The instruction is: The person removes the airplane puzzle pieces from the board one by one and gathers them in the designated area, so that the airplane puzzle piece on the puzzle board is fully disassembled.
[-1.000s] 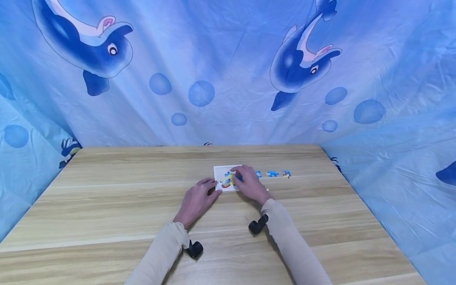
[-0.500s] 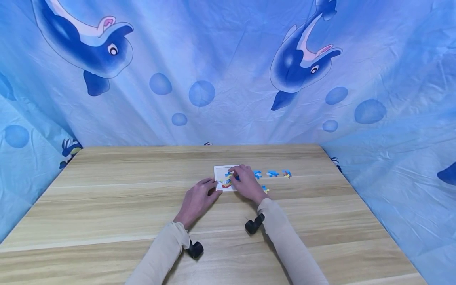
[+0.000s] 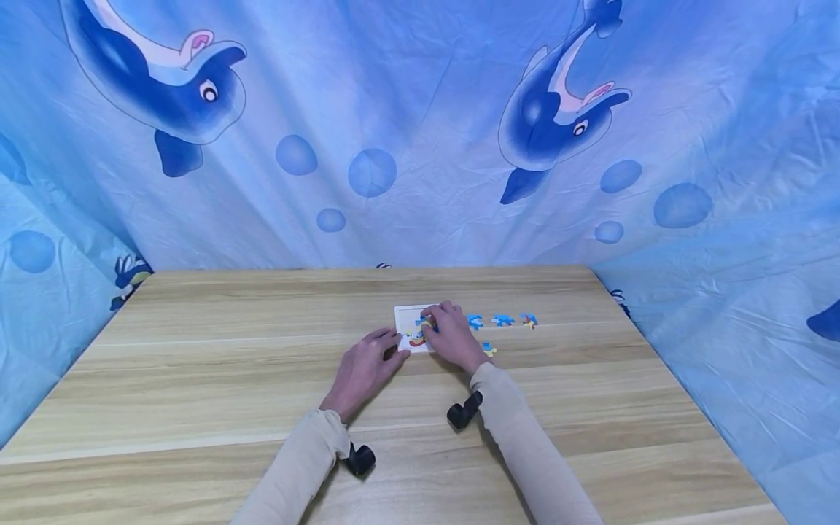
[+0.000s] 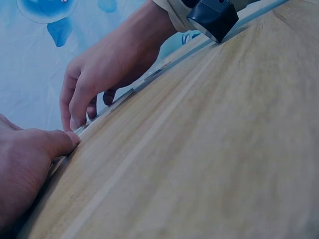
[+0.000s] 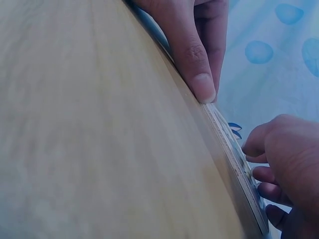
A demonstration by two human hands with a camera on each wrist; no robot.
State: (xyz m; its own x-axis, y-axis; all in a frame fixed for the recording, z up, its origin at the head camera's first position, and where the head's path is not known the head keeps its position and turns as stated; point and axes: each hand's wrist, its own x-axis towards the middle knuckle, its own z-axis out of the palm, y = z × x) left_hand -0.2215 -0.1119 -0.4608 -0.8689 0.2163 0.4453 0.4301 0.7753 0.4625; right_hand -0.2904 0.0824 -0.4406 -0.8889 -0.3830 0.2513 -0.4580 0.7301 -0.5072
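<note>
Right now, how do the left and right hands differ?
The left hand holds the white board at its near left corner; the right hand is over its face. The left hand's thumb meets the board's edge; the right hand's fingers curl above it. Both are bare below beige sleeves.

The table (image 3: 262, 394) before me is pale wood, with darker grain and whitish streaks running across it from side to side. Toward its far edge, near the middle, I have a white board (image 3: 407, 315) lying flat. To the board's right I see three jigsaw pieces (image 3: 502, 320) set apart in a row, mostly blue, the farthest right also showing red and yellow. A fourth piece (image 3: 489, 350), blue and yellow, lies nearer me than that row.
</note>
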